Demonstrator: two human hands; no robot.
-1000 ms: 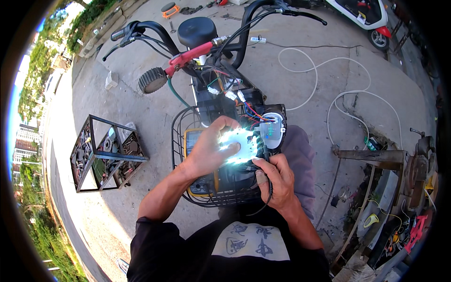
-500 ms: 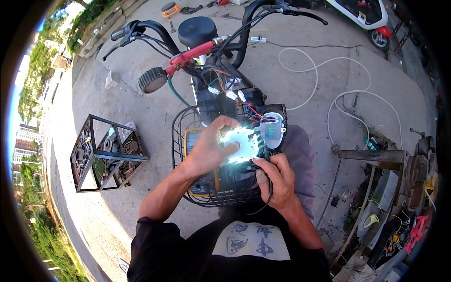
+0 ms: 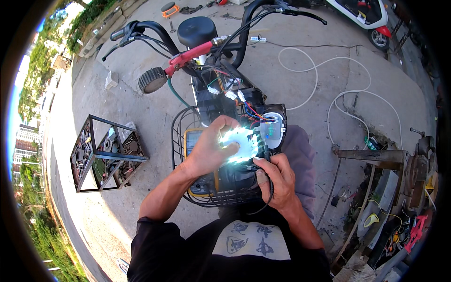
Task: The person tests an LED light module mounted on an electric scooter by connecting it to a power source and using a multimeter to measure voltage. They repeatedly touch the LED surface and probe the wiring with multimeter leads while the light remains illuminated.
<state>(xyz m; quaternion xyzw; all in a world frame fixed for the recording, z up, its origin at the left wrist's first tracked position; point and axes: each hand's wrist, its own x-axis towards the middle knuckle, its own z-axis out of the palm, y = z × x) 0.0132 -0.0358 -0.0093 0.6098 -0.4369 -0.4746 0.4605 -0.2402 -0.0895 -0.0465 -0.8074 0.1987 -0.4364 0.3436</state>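
Observation:
Over the front basket (image 3: 175,145) of an electric bike, my left hand (image 3: 206,149) grips a round white LED board (image 3: 245,145), thumb on its face. Bright bluish-white light glows around the board's rim. My right hand (image 3: 278,181) is closed on a thin black cable (image 3: 271,190), its fingertips at the board's lower right edge; glare hides the exact contact. A yellow-framed multimeter (image 3: 191,139) lies in the basket, partly behind my left hand. Just beyond my right hand sits an opened display unit (image 3: 272,134) with coloured wires (image 3: 252,112) running into it.
Handlebars (image 3: 164,37) and a black seat (image 3: 197,31) rise beyond the basket. At left stands a metal-framed rack (image 3: 110,155) of parts. A pale hose (image 3: 315,75) loops over the concrete at right, near a cluttered workbench (image 3: 371,156). A white scooter (image 3: 364,14) stands far right.
Almost nothing differs. Both hands keep their grip, and the LED board stays lit in the same place.

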